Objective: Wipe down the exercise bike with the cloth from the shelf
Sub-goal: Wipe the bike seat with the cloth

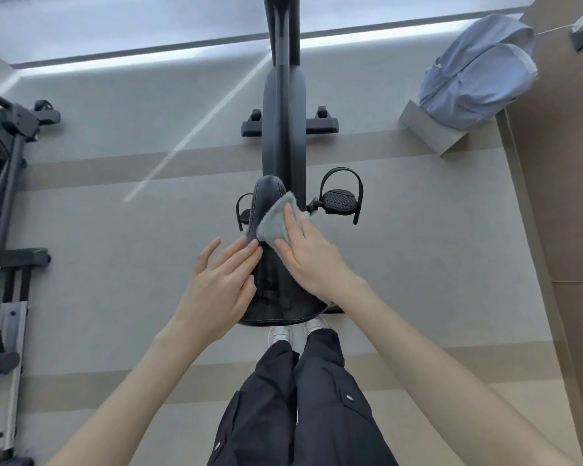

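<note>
Grey carpet [115, 264], cloth [275, 220] under right hand [312, 260] on saddle [276, 290], left hand [216, 287] seemingly touching

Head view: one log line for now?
stage: wiping saddle | right hand: presses cloth on saddle | left hand: touches saddle edge

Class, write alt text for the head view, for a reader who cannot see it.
Seen from above, a person's right hand presses a grey cloth flat on the black saddle of an exercise bike, while the left hand rests open on the saddle's left side. A pale blue backpack sits off to the right.
</note>
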Motion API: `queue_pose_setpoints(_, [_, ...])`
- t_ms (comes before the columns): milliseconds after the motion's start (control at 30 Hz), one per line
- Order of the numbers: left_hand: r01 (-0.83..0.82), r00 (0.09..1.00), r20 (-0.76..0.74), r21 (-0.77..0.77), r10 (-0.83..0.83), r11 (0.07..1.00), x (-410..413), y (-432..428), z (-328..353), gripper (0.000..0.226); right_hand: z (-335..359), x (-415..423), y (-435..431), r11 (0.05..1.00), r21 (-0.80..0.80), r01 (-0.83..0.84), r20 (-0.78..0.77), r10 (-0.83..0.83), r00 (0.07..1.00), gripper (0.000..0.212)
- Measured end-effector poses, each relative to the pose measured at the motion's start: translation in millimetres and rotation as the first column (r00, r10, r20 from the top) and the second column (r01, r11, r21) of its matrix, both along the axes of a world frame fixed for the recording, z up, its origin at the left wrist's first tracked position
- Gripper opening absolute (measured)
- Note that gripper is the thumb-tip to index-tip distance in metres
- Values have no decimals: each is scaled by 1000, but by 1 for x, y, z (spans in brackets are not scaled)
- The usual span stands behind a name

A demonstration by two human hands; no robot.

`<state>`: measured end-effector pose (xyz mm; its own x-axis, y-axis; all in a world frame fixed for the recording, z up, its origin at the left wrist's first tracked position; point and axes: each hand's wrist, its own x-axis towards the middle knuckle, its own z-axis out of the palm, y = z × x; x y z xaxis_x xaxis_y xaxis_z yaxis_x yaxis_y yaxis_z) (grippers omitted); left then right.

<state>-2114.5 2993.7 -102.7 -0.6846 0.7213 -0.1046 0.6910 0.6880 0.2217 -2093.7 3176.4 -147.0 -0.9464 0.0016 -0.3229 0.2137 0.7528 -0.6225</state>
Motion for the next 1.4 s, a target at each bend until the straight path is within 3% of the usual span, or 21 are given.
queue_pose_setpoints(100, [-12, 1000, 6, 2, 12, 1000, -1, 1, -1, 45, -4, -54, -5, 975, -196, 107, -17, -113, 993, 62])
queue_pose_setpoints(300, [-26, 1000, 14, 2, 26, 1000, -1, 0, -2, 45, -7, -83, -4, 941, -281, 189, -41, -209, 977, 56])
queue_pose_setpoints(400, [-35, 999, 13, 1, 35, 999, 2, 0, -1, 45, -4, -54, -1, 945, -302, 127, -30, -143, 989, 59])
queue_pose_setpoints(600, [-57, 998, 38, 13, 56, 998, 4, 1, -1, 47, 6, 52, 14, 992, 80, -92, -91, 99, 991, 55])
queue_pose_setpoints(733, [-66, 997, 49, 15, 66, 998, 6, 0, -1, 48, 11, 98, 13, 979, 136, -149, -104, 164, 981, 55])
queue_pose_setpoints(867, [-89, 994, 63, 54, 86, 995, 6, -2, -1, 49, 9, 70, 5, 966, 205, -158, -70, 176, 982, 58])
queue_pose_setpoints(1033, [-264, 964, 74, 120, 257, 957, 10, -21, 1, 50, -1, -35, -15, 937, 316, -151, -95, 189, 977, 59])
queue_pose_setpoints(1167, [-312, 949, 82, 102, 305, 944, 21, -36, 2, 51, -5, -88, -26, 912, 381, -152, -73, 194, 978, 56])
queue_pose_setpoints(1400, [-303, 951, 2, 209, 309, 930, 55, -53, -7, 37, 7, -24, -28, 846, 413, -336, -105, 410, 906, 50])
